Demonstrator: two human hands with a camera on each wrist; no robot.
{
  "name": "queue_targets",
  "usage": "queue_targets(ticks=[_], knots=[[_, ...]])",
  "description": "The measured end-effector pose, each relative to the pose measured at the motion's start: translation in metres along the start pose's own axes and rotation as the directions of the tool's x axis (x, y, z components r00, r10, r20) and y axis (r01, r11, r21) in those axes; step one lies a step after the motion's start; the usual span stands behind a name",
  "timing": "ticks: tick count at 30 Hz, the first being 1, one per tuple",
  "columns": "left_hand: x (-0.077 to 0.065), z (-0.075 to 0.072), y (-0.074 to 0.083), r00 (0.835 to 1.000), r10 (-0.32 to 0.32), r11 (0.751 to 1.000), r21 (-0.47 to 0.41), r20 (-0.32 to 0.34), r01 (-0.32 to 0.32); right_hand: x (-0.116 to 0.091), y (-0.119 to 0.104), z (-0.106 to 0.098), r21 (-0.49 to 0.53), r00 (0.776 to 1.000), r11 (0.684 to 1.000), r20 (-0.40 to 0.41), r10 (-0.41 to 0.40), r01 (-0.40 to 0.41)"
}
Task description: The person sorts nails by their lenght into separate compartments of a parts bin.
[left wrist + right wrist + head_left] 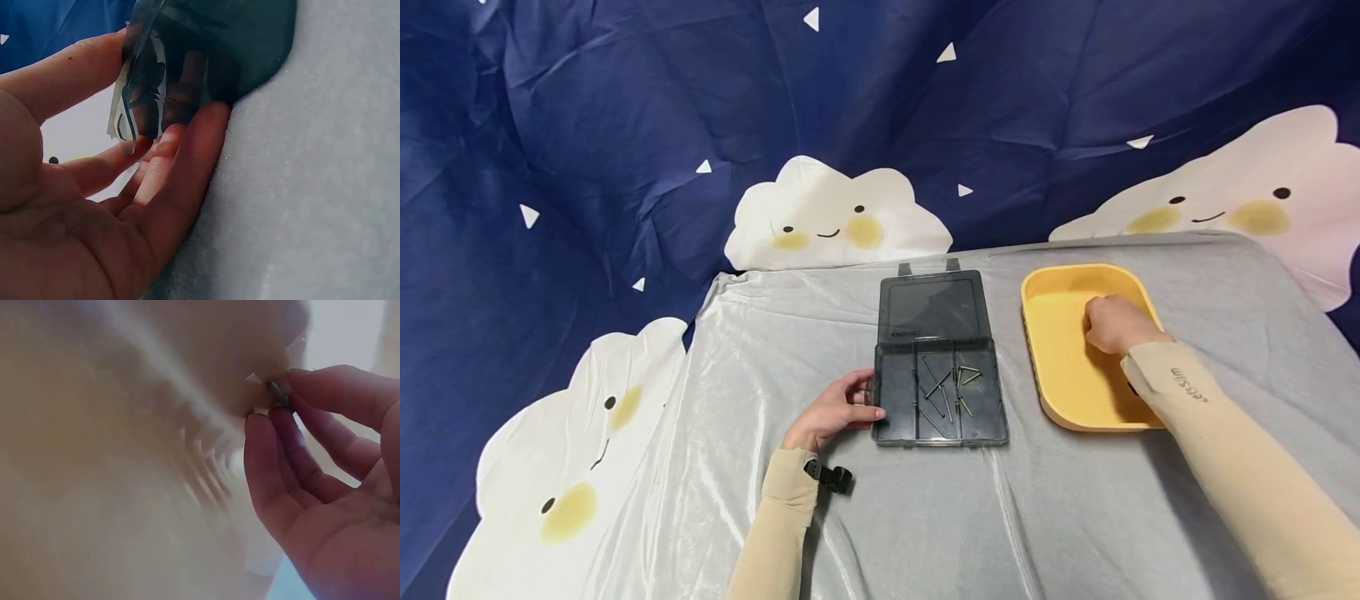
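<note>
My left hand [835, 410] holds the left side of a smoky grey plastic compartment box [895, 400], thumb on its rim and fingers against its outer wall. Its hinged lid [934, 307] lies folded back, away from me. Long thin screws [945, 402] lie in the middle compartment, and brass-coloured ones [966, 405] in the right. Over the yellow tray [1051, 354], my right hand [1116, 323] reaches down inside the walls. Between its thumb and fingertips it pinches a small dark metal screw [277, 393], mostly hidden by the fingers.
A grey velvety cloth [925, 517] covers the table under box and tray. Behind it hangs a dark blue curtain [880, 92] printed with clouds and white triangles. The tray's raised walls surround the right hand.
</note>
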State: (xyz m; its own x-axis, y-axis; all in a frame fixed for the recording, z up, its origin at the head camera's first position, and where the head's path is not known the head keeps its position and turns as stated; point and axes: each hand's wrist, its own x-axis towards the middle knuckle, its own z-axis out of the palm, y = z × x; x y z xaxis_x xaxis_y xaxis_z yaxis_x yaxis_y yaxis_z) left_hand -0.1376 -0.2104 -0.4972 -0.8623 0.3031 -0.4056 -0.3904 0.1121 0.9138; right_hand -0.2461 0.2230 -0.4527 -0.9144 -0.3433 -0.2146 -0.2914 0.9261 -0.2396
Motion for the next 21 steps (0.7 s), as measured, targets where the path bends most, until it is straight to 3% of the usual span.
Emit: queue_targets(ticks=[21], knots=[[-0.0007, -0.0001, 0.0009, 1.000, -0.004, 1.000, -0.001, 0.005, 0.004, -0.0043, 0.0006, 0.0055, 0.059, 0.999, 0.997, 0.022, 0.045, -0.046]])
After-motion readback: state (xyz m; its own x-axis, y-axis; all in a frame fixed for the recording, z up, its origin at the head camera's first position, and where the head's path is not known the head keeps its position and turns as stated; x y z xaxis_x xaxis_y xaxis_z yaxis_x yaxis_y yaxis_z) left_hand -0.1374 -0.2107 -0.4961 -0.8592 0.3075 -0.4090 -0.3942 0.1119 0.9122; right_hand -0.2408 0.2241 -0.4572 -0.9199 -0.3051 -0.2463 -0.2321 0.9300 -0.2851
